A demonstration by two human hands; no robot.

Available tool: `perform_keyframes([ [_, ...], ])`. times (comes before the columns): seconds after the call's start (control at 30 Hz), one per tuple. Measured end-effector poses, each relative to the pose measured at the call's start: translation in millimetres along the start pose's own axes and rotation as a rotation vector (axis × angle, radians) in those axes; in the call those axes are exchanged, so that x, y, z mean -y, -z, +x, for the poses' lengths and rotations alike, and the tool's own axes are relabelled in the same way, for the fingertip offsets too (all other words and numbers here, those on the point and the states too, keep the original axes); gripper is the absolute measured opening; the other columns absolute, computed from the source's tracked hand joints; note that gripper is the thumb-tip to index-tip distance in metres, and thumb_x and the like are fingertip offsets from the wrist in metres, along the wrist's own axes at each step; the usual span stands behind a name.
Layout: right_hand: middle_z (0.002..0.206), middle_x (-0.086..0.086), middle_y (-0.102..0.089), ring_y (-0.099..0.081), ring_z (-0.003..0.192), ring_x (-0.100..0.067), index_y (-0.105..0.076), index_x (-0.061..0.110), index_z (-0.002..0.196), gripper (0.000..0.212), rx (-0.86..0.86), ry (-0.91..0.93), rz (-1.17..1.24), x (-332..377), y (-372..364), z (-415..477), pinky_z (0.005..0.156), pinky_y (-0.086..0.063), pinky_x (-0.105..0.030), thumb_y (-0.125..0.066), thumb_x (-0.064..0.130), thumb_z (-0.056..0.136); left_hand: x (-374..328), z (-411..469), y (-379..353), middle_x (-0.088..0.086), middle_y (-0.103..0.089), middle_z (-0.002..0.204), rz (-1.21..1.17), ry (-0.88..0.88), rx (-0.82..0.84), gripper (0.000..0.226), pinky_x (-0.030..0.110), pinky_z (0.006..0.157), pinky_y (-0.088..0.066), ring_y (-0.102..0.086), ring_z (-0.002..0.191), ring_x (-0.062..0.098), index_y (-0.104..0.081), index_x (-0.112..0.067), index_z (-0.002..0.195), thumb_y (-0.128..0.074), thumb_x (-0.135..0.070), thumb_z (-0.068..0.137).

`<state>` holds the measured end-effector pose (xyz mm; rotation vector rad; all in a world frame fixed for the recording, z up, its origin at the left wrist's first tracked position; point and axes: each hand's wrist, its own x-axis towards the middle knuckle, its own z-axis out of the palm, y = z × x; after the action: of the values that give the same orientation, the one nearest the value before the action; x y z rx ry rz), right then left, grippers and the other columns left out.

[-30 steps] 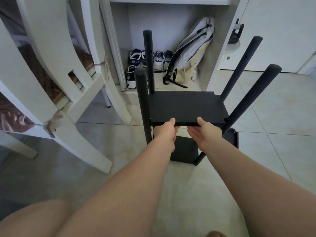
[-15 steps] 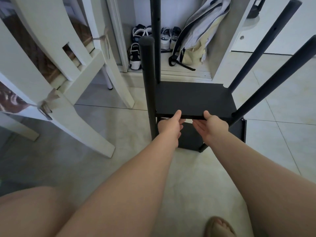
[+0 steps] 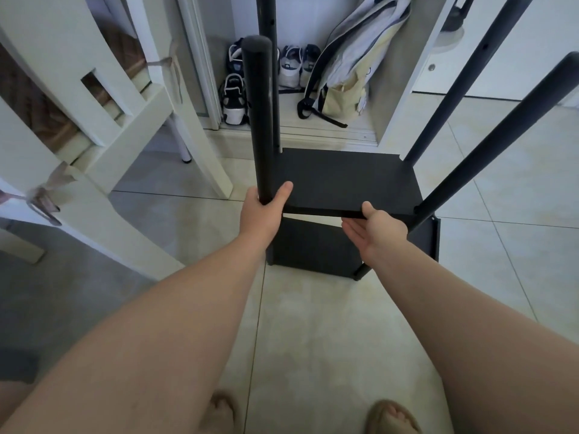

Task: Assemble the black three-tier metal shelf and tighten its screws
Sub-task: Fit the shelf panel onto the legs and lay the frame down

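**Head camera: two hands hold the half-built shelf**

The black shelf (image 3: 419, 242) stands on the floor tiles (image 3: 313, 324), close to the person's feet (image 3: 391, 415). A white chair (image 3: 94, 151) is on its left and a cupboard nook (image 3: 313, 130) is on the far side. The left hand (image 3: 264, 211) wraps its fingers round the near left pole (image 3: 258, 120), with the thumb on the middle board (image 3: 344, 177). The right hand (image 3: 376, 227) lies flat and palm up under the board's near edge — fingers straight, thumb against the edge, holding it up.

I think the board could slip. It looks a bit crooked, and I cannot tell if any screw holds it yet. If the right hand lets go, it may drop onto the bottom board (image 3: 313, 245) and pinch fingers. The two right poles seem to lean out, so the screw holes may not line up.

Count: four poles and two boards — a third board is not in view. One bag (image 3: 344, 73). Two feet in sandals. The shoes (image 3: 233, 101) in the nook are too bunched to count.
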<state>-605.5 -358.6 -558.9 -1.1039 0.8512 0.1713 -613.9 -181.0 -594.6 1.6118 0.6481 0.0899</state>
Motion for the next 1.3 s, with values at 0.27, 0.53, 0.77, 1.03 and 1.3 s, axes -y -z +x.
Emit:
perform_keyframes([
  [0.27,0.1,-0.019,-0.074,-0.076,0.085,-0.028,-0.062,0.001,0.106,0.01,0.006,-0.042,-0.011,0,4,8,0.081,-0.063,-0.039,-0.064,0.007,0.098,1,13,-15,-0.02,-0.054,0.089,-0.043,0.019,-0.049,0.019,0.015,0.059,-0.034,-0.052,0.077,0.002,-0.047,-0.038,0.088,-0.064,-0.041,0.094],
  [0.53,0.104,-0.021,-0.072,-0.075,0.083,-0.028,-0.061,0.0,0.114,0.02,0.115,-0.097,-0.052,7,10,-1,0.066,-0.062,-0.036,-0.064,0.013,0.099,-15,1,-11,-0.006,-0.06,0.095,-0.016,-0.002,-0.123,0.02,0.017,0.055,-0.037,-0.056,0.077,0.009,-0.056,-0.021,0.11,-0.062,-0.033,0.095],
  [0.77,0.12,-0.018,-0.064,-0.07,0.095,-0.03,-0.048,0.009,0.141,0.045,0.262,-0.082,-0.505,36,17,-34,0.077,-0.058,-0.043,-0.057,0.032,0.104,-69,-6,-1,-0.004,-0.058,0.083,0.11,-0.108,-0.188,0.015,0.023,0.051,-0.037,-0.056,0.069,0.009,-0.057,-0.017,0.105,-0.06,-0.026,0.095],
  [1.03,0.122,0.006,-0.065,-0.062,0.111,-0.014,-0.057,0.017,0.14,0.04,0.283,0.85,-1.089,104,30,-96,0.095,-0.048,-0.025,-0.054,0.029,0.102,-121,-14,-11,0.008,-0.062,0.096,0.546,-0.329,-0.175,0.02,0.038,0.072,-0.051,-0.06,0.087,0.03,-0.057,-0.012,0.11,-0.058,-0.023,0.093],
  [1.3,0.14,-0.002,-0.058,-0.046,0.134,-0.022,-0.055,0.014,0.14,0.047,0.214,1.603,-1.247,131,63,-101,0.11,-0.037,-0.038,-0.064,0.012,0.094,-106,-23,-53,0.007,-0.062,0.093,0.875,-0.452,-0.209,0.018,0.043,0.087,-0.042,-0.059,0.096,0.033,-0.054,-0.012,0.103,-0.059,-0.024,0.09],
])
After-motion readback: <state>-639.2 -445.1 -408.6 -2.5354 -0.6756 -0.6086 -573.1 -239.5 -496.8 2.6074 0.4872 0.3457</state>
